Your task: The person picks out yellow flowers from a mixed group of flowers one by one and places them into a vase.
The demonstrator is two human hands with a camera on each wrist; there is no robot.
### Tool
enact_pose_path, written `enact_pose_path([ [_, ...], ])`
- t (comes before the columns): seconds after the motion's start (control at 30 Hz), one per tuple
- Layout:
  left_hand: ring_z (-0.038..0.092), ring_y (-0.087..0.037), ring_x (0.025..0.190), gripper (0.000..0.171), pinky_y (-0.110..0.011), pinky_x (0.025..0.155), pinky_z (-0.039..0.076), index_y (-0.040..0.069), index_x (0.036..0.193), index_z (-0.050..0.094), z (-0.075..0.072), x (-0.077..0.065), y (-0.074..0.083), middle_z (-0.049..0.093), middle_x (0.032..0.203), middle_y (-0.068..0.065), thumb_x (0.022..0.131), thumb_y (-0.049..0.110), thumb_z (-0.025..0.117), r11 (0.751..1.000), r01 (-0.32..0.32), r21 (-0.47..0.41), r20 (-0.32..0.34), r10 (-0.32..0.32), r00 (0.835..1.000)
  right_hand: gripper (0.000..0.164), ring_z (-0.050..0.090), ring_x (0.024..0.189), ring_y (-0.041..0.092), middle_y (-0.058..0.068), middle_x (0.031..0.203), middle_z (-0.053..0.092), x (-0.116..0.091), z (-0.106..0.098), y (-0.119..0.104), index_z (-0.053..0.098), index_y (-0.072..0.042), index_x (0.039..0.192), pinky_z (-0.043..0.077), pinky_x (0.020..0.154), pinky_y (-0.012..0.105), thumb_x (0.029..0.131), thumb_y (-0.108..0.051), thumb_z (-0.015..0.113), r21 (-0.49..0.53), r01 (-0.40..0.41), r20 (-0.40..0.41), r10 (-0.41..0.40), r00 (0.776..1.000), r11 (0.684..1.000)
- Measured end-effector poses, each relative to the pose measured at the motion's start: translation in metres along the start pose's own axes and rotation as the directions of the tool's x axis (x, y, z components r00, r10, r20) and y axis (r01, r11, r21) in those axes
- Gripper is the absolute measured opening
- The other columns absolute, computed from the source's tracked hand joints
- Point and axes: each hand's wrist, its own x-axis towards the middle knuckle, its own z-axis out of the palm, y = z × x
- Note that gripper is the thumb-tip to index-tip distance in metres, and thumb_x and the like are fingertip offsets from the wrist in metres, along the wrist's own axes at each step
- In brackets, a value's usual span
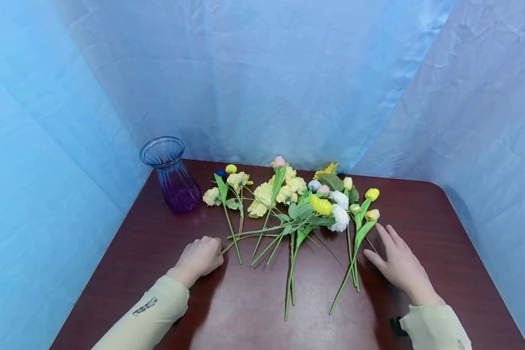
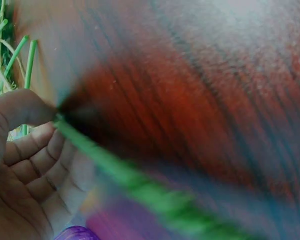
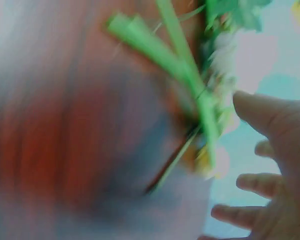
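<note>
From up by the person's head, I see the vase (image 1: 179, 187) standing with the flowers (image 1: 288, 192) strewn to its right. The left hand (image 1: 201, 255), nearer the person than the vase, pinches the end of a stem (image 1: 229, 247) that runs in among the others; a quick tug, I'd say, could drag the crossed flowers along. The right hand (image 1: 398, 265), farthest right of the vase and well apart from the other, has its fingers spread beside the yellow tulips (image 1: 372, 194); a careless sweep might scatter them. At the left wrist, thumb and fingers meet on the stem's tip, a thin hold that could slip, and a long flower swung toward the vase might catch its rim. At the right wrist, all blurred, the fingers seem to grip nothing; the nearby stems cross, so lifting one could pull another.
</note>
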Motion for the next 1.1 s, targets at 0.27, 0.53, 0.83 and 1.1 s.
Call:
enact_pose_path([
  [0.27,0.062,-0.020,0.060,0.004,-0.043,0.058,0.053,0.014,0.086,0.069,0.000,0.002,0.007,0.065,0.070,0.000,0.083,0.016,0.070,0.981,0.039,-0.188,0.016,-0.037,0.999,0.033,0.058,0.059,0.021,0.005,0.080,0.064,0.001,-0.019,-0.077,0.058,-0.006,0.121,0.046,0.047,0.045,0.092,-0.021,0.064,-0.031,0.176,-0.343,-0.176,0.923,0.984],
  [0.53,0.058,-0.014,0.043,0.006,-0.028,0.046,0.051,0.003,0.091,0.069,-0.001,0.000,0.012,0.065,0.062,-0.005,0.090,0.005,0.064,0.858,0.053,-0.511,0.139,0.021,0.990,0.029,0.060,0.059,0.020,0.008,0.093,0.069,0.008,-0.010,-0.137,0.062,-0.008,0.116,0.048,0.044,0.043,0.090,-0.020,0.066,-0.121,0.422,-0.431,-0.431,0.793,0.898],
  [0.83,0.058,-0.012,0.048,0.020,-0.028,0.051,0.050,-0.001,0.103,0.065,0.003,0.003,0.017,0.065,0.066,-0.002,0.083,-0.001,0.061,0.855,-0.008,-0.519,0.126,0.086,0.988,0.020,0.063,0.062,0.018,0.002,0.089,0.070,0.022,0.036,-0.178,0.063,-0.012,0.106,0.051,0.048,0.040,0.089,-0.020,0.069,-0.090,0.551,-0.287,-0.551,0.783,0.830],
  [1.1,0.055,-0.011,0.054,0.025,-0.031,0.057,0.050,0.000,0.107,0.065,0.006,0.005,0.017,0.062,0.070,0.002,0.083,0.000,0.063,0.867,-0.010,-0.497,0.123,0.082,0.989,0.029,0.064,0.064,0.022,0.003,0.088,0.070,0.036,0.068,-0.198,0.061,-0.012,0.115,0.051,0.047,0.041,0.088,-0.019,0.069,-0.104,0.579,-0.204,-0.587,0.783,0.808],
])
